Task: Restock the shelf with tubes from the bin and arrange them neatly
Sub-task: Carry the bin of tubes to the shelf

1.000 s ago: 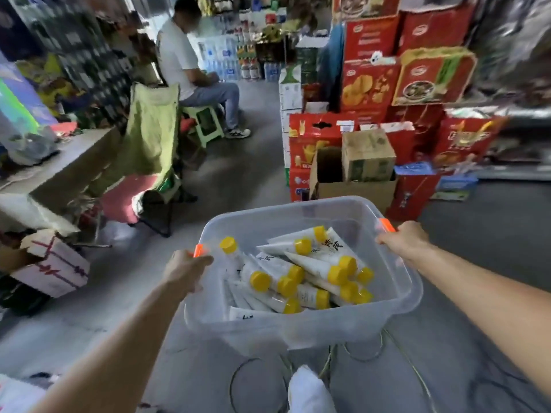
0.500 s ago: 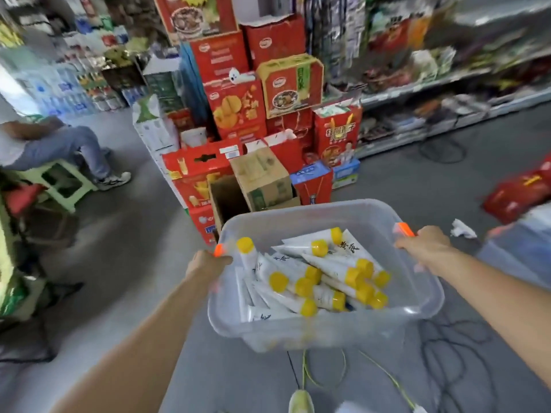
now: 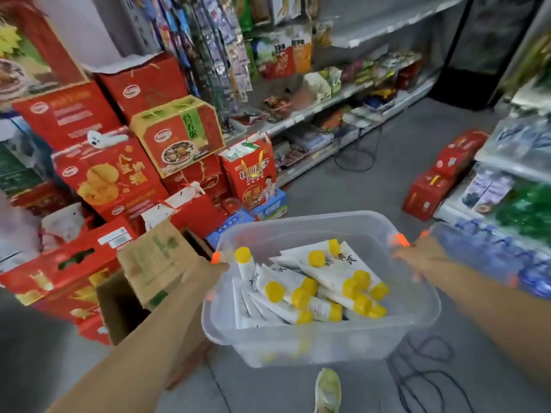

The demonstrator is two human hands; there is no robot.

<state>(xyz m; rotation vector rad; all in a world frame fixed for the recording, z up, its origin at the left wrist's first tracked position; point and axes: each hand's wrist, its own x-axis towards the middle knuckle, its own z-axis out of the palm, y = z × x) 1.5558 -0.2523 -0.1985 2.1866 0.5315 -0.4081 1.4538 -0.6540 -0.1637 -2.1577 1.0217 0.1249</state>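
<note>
Left grip: The left grip is curled round the left rim of the bin, just beside an orange latch.
Right grip: The right grip is blurred, with its fingers wrapped over the right rim next to a second orange latch.
Bin: A clear plastic tub, held off the floor between both outstretched arms.
Tubes: The white tubes with yellow caps lie in a loose, criss-crossed heap inside the bin.
Change: Half a second ago a seated person on a green stool showed at the left edge; that person is now out of view. The view has swung right, and the shelf now looks nearer, filling the upper middle. Both grips hold the rim as before, and the tubes lie much as they did.
Floor: The grey floor carries dark cables under the bin. A pale shoe shows at the bottom edge.
Room: This is a shop aisle. Stacked red cartons and an open brown cardboard box stand on the left. The shelf ahead holds snack packets, with strips of packets hanging above it. More red boxes sit on the floor to the right, beside a second rack with blue-wrapped bottles.
</note>
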